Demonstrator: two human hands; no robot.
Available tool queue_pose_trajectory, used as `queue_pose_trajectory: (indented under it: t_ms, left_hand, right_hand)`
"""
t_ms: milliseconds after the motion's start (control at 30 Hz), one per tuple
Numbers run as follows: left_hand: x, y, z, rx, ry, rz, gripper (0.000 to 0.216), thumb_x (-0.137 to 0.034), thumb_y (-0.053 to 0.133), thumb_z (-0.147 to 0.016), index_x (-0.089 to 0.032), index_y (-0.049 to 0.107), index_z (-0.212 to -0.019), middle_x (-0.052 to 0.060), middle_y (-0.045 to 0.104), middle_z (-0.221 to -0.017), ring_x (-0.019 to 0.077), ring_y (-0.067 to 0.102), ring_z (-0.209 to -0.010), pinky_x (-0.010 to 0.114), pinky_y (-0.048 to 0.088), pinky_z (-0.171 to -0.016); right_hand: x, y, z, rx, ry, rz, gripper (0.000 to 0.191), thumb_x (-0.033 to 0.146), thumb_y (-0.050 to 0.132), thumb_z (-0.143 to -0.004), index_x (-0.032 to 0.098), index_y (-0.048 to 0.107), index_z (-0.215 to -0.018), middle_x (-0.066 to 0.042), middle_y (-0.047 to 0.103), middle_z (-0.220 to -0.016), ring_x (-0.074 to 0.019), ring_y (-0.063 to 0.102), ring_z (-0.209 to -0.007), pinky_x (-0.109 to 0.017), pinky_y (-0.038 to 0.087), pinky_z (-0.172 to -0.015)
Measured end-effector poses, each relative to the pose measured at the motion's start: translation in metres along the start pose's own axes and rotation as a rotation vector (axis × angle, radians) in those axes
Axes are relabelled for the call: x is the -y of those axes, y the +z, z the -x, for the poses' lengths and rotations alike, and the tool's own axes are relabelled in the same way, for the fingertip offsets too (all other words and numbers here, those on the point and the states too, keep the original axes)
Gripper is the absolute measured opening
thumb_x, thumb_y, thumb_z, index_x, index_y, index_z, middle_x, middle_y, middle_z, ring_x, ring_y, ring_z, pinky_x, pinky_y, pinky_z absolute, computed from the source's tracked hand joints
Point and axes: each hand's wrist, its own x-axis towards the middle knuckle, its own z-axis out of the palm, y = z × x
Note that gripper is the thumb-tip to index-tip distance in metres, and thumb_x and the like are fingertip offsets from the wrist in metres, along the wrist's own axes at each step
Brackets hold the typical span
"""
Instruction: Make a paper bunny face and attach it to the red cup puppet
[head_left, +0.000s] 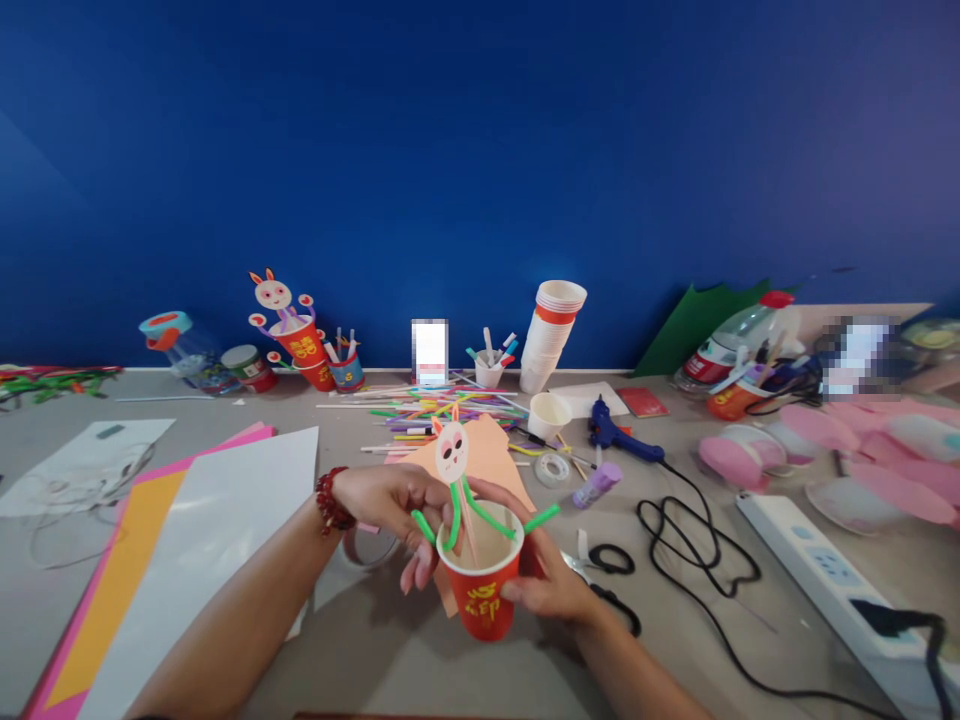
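My right hand (551, 580) is wrapped round the side of a red paper cup (486, 612) with yellow lettering, thumb on the front. A wooden stick (469, 532) stands in the cup, topped by a white paper rabbit head (452, 453) with orange ears. Green pipe cleaners (487, 513) spread from under the head like arms and bend over the cup's rim. At the rim's left side, my left hand (401, 508) has its fingers closed about the left pipe cleaner; the exact contact is partly hidden. Peach paper (491, 450) lies behind the cup.
Scissors (619, 600), a glue stick (598, 486), tape (552, 469) and a blue glue gun (622, 435) lie to the right, with a power strip (817, 570) beyond. Coloured sheets (202, 540) are at left. Stacked paper cups (551, 335) and a finished-looking rabbit cup (304, 345) stand behind.
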Motion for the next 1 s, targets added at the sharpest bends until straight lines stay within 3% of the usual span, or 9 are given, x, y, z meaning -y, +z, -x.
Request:
queue_pose_trajectory:
  t_ms: [133,367,700,1000]
  left_hand:
    - [0.007,0.002,-0.003,-0.057,0.021,0.044,0.029,-0.041,0.074,-0.081,-0.017,0.060,-0.090,0.006,0.072,-0.063,0.0197,0.069,-0.050,0.027,0.054,-0.047]
    - [0.033,-0.002,-0.009,-0.381,0.160,-0.012,0.040,-0.038,0.090,-0.059,-0.014,0.063,-0.076,-0.001,0.065,-0.061,0.0076,0.056,-0.046,0.017,0.045,-0.046]
    - [0.042,0.003,-0.015,-0.404,0.254,0.003,0.041,-0.047,0.084,-0.066,-0.015,0.060,-0.071,-0.002,0.058,-0.057,0.0072,0.052,-0.044,0.017,0.041,-0.044]
    - [0.048,0.008,-0.018,-0.507,0.335,0.012,0.036,-0.043,0.083,-0.070,-0.014,0.063,-0.079,-0.001,0.058,-0.063,0.0073,0.053,-0.048,0.017,0.042,-0.046]
  right_hand:
    - [0.001,0.000,0.001,-0.026,-0.032,0.049,0.086,0.049,0.080,-0.069,0.025,0.044,-0.143,-0.013,0.046,-0.146,-0.0349,0.049,-0.129,-0.046,0.039,-0.105]
    - [0.002,0.000,0.002,-0.050,-0.039,0.046,0.087,0.051,0.079,-0.070,0.025,0.042,-0.144,-0.013,0.052,-0.139,-0.0336,0.054,-0.123,-0.044,0.042,-0.102]
    - [0.004,0.001,0.001,-0.051,-0.011,0.027,0.090,0.051,0.079,-0.069,0.024,0.040,-0.145,-0.013,0.058,-0.132,-0.0325,0.059,-0.113,-0.042,0.046,-0.094]
    - [0.003,-0.001,0.001,-0.101,-0.020,0.048,0.096,0.055,0.078,-0.068,0.024,0.036,-0.148,-0.014,0.057,-0.134,-0.0353,0.053,-0.124,-0.047,0.039,-0.105]
